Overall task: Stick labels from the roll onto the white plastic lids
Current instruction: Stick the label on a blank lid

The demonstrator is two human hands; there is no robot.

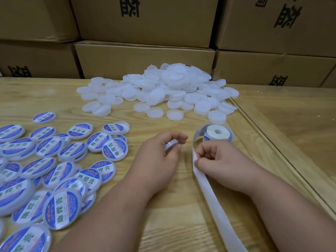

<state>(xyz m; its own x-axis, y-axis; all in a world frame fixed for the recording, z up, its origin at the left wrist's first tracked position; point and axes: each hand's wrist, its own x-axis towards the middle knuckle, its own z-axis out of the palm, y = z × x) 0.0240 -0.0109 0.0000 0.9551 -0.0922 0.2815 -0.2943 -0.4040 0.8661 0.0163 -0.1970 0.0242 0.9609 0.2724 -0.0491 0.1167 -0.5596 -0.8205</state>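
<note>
My left hand (160, 157) grips a white plastic lid (171, 144) on edge between thumb and fingers, above the table's middle. To its right my right hand (218, 160) pinches the white backing strip (214, 202), which trails from the label roll (217, 134) toward the bottom edge. The roll lies flat just beyond my right hand. A pile of bare white lids (163, 90) sits at the back of the table. Several lids with blue labels (60, 171) are spread on the left.
The wooden table (163, 206) has a raised edge (272, 148) running diagonally on the right, close to the roll. Stacked cardboard boxes (145, 57) form a wall directly behind the lid pile.
</note>
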